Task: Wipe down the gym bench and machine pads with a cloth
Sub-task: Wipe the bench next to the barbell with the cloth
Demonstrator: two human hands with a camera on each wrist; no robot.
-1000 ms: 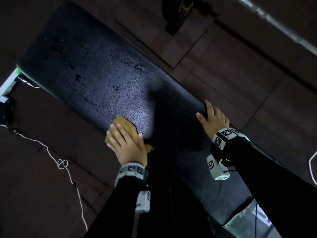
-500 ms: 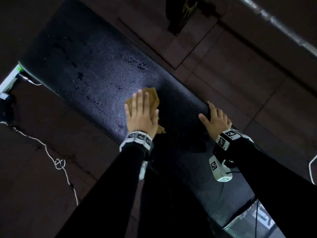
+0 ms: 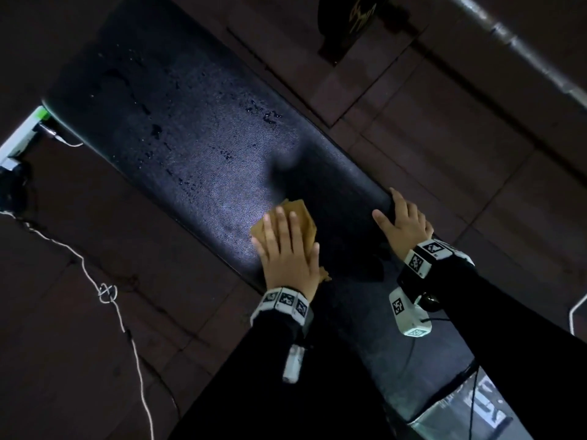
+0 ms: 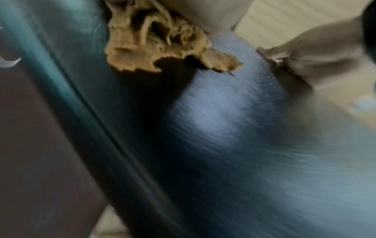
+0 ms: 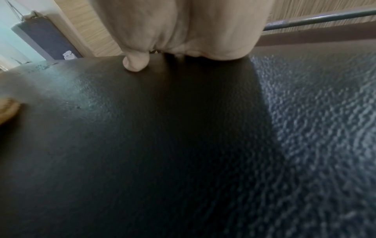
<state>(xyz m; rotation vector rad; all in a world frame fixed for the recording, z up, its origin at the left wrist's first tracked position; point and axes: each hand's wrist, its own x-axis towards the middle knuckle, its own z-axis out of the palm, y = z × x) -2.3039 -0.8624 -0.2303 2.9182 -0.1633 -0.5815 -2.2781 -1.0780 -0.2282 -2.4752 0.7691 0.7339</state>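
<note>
Left hand [image 3: 287,249] lies flat, fingers straight and together, pressing a tan cloth [image 3: 297,214] onto the black padded bench [image 3: 197,147]; nothing curled round the cloth, a flat-palm grip only. Cloth sits mid-width on the pad, its bunched, frayed edge poking out below the palm in the left wrist view [image 4: 162,46], which is motion-blurred. Right hand [image 3: 405,222] rests on the pad's far edge, thumb spread on top; its fingers seem to wrap over the edge, though the wrist view [image 5: 183,27] shows only palm and thumb. Droplets [image 3: 270,114] speckle the pad beyond the cloth. White cord [image 3: 108,293] trails on the dark tiled floor [image 3: 444,154]; a grey metal bar [image 3: 521,46] crosses the upper right.
</note>
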